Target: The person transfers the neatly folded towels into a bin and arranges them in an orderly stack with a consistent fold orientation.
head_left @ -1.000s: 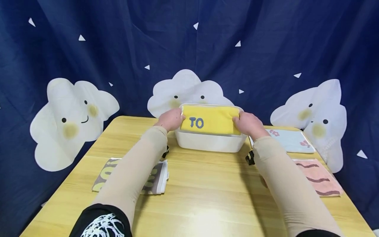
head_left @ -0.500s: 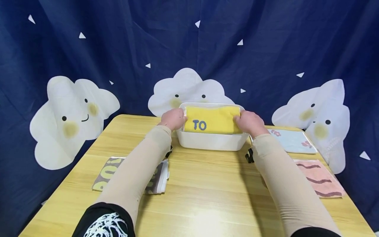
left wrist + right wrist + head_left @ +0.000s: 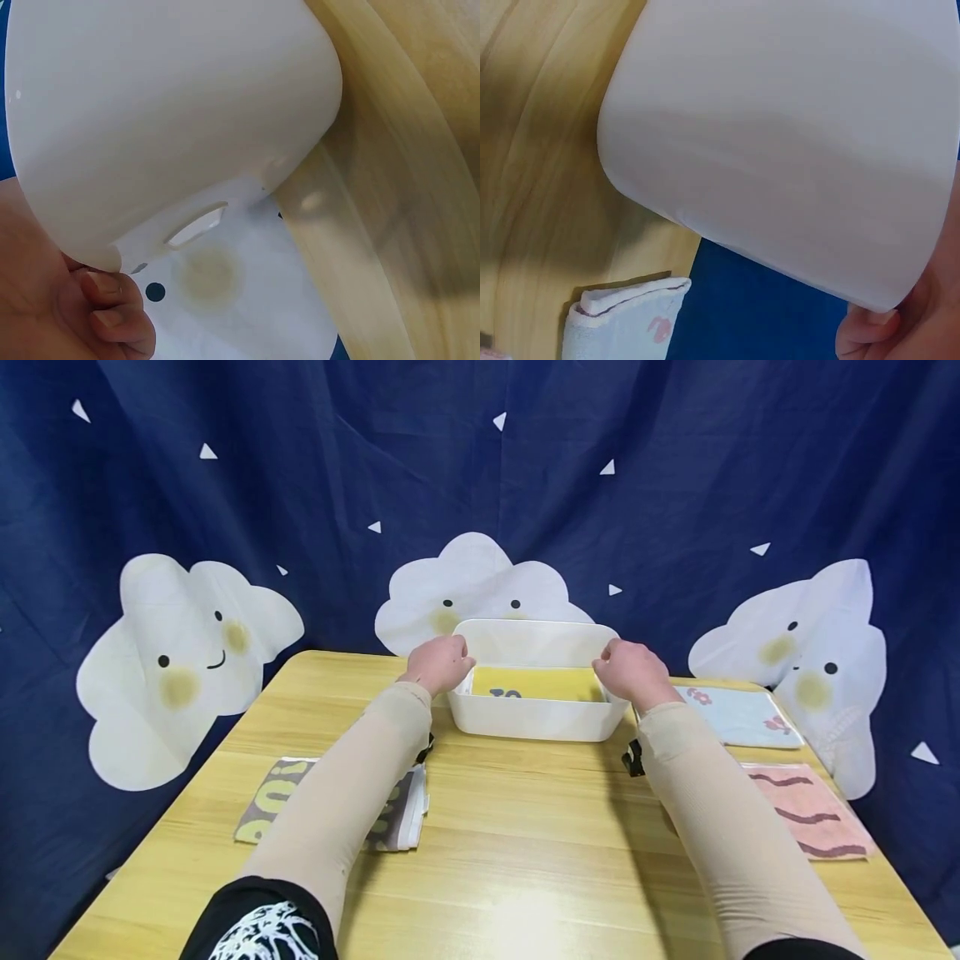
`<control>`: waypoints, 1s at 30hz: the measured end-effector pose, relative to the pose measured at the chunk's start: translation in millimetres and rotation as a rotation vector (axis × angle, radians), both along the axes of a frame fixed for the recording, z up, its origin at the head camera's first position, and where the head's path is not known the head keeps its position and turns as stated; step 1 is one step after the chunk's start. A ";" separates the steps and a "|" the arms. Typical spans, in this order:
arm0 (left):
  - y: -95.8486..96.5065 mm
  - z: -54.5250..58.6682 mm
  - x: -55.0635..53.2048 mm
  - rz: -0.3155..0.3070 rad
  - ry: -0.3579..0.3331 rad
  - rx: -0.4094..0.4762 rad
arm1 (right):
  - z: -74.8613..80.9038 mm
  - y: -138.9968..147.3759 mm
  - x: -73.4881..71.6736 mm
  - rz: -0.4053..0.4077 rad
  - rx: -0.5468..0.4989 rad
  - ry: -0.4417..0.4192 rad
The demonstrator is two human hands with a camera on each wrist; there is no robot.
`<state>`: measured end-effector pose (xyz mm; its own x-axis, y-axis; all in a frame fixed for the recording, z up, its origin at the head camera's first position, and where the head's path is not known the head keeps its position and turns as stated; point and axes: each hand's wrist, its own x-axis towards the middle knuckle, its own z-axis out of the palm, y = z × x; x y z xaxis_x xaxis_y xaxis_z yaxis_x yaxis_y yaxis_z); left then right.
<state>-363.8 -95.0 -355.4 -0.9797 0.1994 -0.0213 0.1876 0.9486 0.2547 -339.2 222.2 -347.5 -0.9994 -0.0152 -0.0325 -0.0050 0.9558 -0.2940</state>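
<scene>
Yellow towel (image 3: pixel 555 683) is low inside the white bin (image 3: pixel 536 718), about 12 o'clock from you on the table (image 3: pixel 517 827). Your left hand (image 3: pixel 437 662) is at the bin's 9 o'clock end, your right hand (image 3: pixel 633 672) at 3; fingers (image 3: pixel 124 326) look curled on both, but can't tell if they're gripping cloth or rim. Gray towel (image 3: pixel 273 797) sits around 8, pink towel (image 3: pixel 810 810) around 4.

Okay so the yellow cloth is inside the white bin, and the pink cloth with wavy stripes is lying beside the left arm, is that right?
Not quite: the pink cloth with wavy stripes lies beside the right arm, as the head view shows. The yellow cloth is indeed inside the white bin.
</scene>
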 end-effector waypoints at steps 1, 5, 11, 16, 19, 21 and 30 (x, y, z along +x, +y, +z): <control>-0.4 -0.3 0.3 -0.003 0.005 0.003 | -0.6 0.4 0.3 -0.009 -0.017 0.014; -2.3 -1.2 2.7 -0.016 0.035 0.016 | -3.4 2.8 2.2 -0.051 -0.093 0.079; -4.4 -3.1 5.2 -0.041 0.078 0.004 | -9.7 13.1 2.6 -0.111 -0.155 0.121; -7.3 -3.5 8.0 -0.064 0.115 0.011 | -16.8 22.8 3.2 -0.133 -0.237 0.025; -8.8 -3.1 10.3 -0.079 0.126 0.028 | -19.8 25.5 3.4 -0.125 -0.270 -0.015; -10.0 -2.3 12.4 -0.093 0.133 0.038 | -21.0 26.0 3.3 -0.120 -0.279 -0.019; -23.3 -1.8 31.7 -0.133 0.186 0.021 | -20.3 23.2 3.7 -0.111 -0.255 -0.006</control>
